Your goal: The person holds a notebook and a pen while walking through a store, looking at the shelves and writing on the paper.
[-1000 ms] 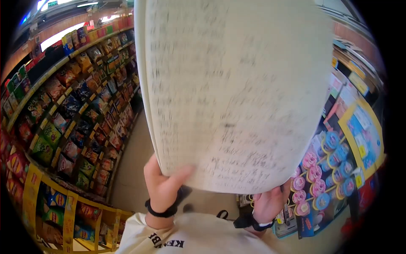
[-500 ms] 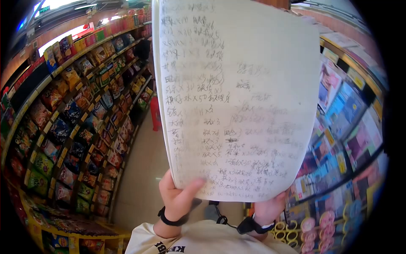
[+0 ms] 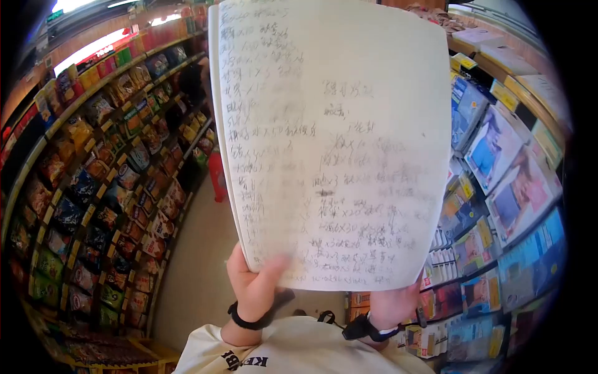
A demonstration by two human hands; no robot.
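Note:
A stack of white paper sheets (image 3: 386,75) covered in handwriting is held up in front of me. My left hand (image 3: 255,280) grips its lower left corner, the thumb lying over the front. At the lower right edge, my right hand (image 3: 393,305) holds the sheets from behind, most of its fingers hidden by the paper. A black band circles my left wrist, and a dark watch or strap (image 3: 367,328) is on the right one. The handwriting runs in rows on the left and lower right of the page, partly blurred.
Shelves of packaged snacks (image 3: 93,181) line the left side. Boxed and bagged goods (image 3: 498,162) fill the racks on the right. A red stool (image 3: 217,176) stands in the aisle beside the grey floor (image 3: 193,249). A dark-haired person (image 3: 192,81) is partly visible behind the paper.
The paper and both hands have shifted slightly left in view. The shelves have shifted too, showing different goods on the right, and the dark-haired person shows more.

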